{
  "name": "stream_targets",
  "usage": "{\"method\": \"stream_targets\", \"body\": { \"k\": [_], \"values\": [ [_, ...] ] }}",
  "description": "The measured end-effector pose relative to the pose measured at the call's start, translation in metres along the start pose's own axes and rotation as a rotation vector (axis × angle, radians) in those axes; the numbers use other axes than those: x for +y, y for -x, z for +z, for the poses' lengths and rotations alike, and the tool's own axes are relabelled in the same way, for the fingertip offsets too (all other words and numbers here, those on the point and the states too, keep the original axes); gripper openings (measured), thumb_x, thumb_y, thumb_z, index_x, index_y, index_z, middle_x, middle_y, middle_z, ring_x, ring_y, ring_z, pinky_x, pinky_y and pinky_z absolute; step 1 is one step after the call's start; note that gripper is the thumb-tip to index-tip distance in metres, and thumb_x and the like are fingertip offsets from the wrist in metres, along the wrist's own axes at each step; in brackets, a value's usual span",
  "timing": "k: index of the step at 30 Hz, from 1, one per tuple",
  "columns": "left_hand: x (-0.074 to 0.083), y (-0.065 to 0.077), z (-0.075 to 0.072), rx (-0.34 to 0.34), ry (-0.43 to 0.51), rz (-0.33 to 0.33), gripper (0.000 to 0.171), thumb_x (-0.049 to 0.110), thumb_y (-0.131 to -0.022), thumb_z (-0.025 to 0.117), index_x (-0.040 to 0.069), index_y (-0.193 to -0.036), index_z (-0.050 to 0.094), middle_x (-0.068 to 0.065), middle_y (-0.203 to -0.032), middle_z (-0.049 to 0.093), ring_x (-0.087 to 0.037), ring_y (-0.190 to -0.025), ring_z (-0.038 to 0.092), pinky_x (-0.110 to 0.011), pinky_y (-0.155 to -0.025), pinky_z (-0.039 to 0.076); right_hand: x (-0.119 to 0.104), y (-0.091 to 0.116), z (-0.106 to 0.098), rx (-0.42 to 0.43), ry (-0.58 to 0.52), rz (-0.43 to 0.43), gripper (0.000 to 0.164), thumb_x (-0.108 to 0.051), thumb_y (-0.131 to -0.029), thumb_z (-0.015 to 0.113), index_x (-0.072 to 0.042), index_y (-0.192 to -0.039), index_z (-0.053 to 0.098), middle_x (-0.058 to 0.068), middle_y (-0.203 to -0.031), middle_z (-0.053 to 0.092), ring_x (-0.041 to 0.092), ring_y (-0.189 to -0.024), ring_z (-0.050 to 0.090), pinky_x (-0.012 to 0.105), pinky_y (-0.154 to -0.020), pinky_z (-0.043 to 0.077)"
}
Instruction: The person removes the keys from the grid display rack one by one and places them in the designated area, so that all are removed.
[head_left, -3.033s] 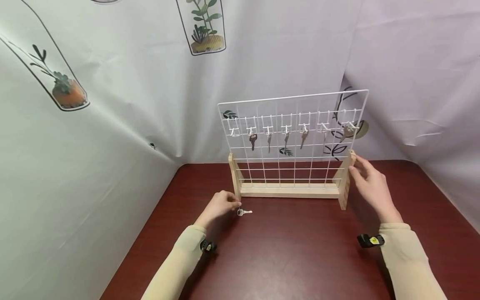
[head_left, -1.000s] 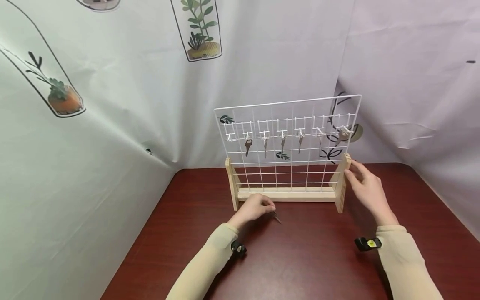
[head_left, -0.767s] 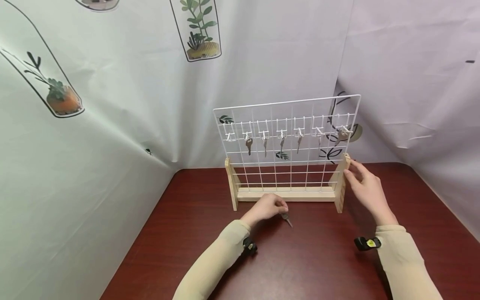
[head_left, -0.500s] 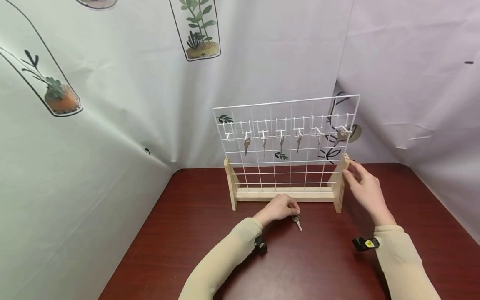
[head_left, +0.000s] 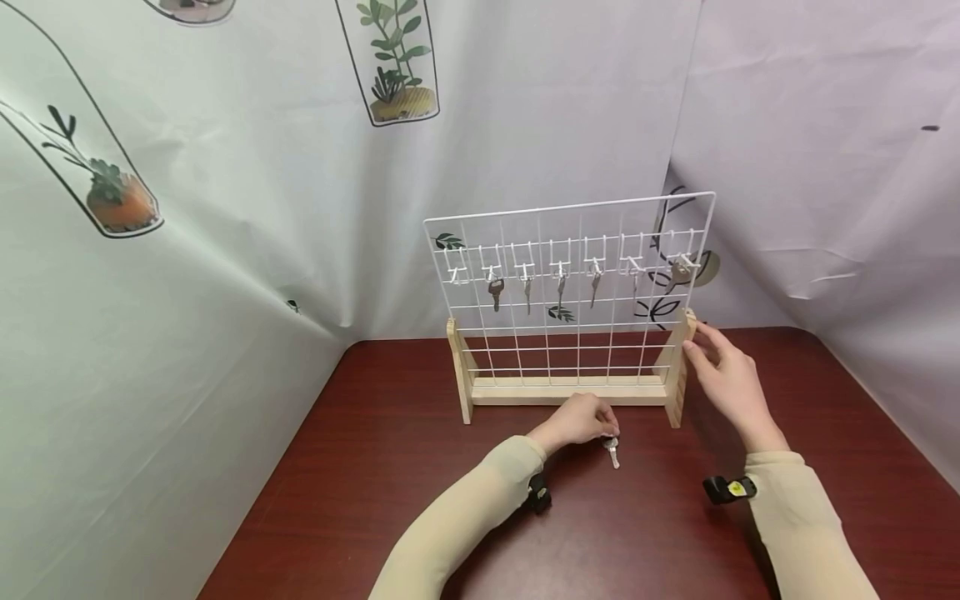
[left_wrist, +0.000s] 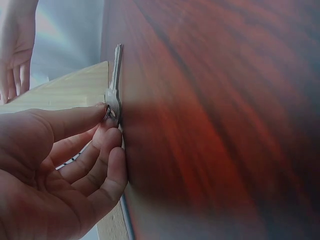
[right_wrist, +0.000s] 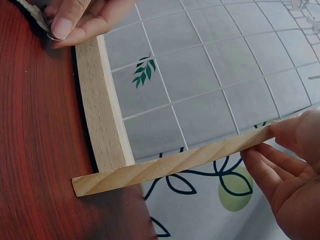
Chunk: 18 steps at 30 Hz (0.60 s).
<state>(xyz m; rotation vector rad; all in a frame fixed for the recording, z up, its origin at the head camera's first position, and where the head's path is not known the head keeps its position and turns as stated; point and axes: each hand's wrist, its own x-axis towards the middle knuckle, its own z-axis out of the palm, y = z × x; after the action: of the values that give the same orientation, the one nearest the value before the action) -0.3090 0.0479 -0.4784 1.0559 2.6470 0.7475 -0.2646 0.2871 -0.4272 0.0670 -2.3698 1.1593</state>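
Thumb and fingers of my left hand (head_left: 585,419) pinch the small ring of a silver key (head_left: 613,454). In the left wrist view the key's blade (left_wrist: 116,65) points away from the fingertips, close along the tabletop; I cannot tell whether it touches. My right hand (head_left: 731,379) holds the right wooden upright (head_left: 678,371) of a key rack, thumb on one side and fingers on the other, as the right wrist view shows. The rack's white wire grid (head_left: 577,346) carries a row of hooks with several keys (head_left: 496,292) hanging. No key hangs on the leftmost hook (head_left: 456,275).
The rack's wooden base bar (head_left: 525,393) runs just behind the left hand. Everything stands on a dark red wooden table (head_left: 360,500). A pale curtain (head_left: 247,167) printed with plants encloses the back and sides.
My left hand has carried the key by its ring from the rack's left foot rightward along the front of the base, lately more slowly. My right hand has stayed on the upright.
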Motion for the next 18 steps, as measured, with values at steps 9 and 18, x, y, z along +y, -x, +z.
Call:
{"method": "stream_targets", "body": {
  "k": [9, 18],
  "values": [
    [0.0007, -0.0015, 0.004, 0.007, -0.007, -0.011, 0.009, 0.02, -0.091, 0.076, 0.016, -0.082, 0.077, 0.017, -0.064, 0.064, 0.004, -0.059, 0.05, -0.011, -0.059, 0.039, -0.0017, 0.0001, -0.001, 0.002, 0.001, 0.0, 0.05, -0.027, -0.106, 0.052, 0.003, -0.146, 0.047, 0.035, -0.128, 0.059, 0.052, -0.113, 0.061, 0.064, -0.091, 0.048],
    [0.0023, -0.0015, 0.004, 0.004, 0.008, -0.028, 0.008, 0.019, -0.089, 0.078, 0.016, -0.082, 0.076, 0.016, -0.065, 0.066, 0.005, -0.06, 0.053, -0.01, -0.06, 0.041, -0.0028, 0.0003, -0.0022, -0.018, -0.006, 0.015, 0.052, -0.028, -0.107, 0.051, 0.003, -0.147, 0.045, 0.036, -0.13, 0.057, 0.054, -0.115, 0.059, 0.065, -0.091, 0.047]
  ]
}}
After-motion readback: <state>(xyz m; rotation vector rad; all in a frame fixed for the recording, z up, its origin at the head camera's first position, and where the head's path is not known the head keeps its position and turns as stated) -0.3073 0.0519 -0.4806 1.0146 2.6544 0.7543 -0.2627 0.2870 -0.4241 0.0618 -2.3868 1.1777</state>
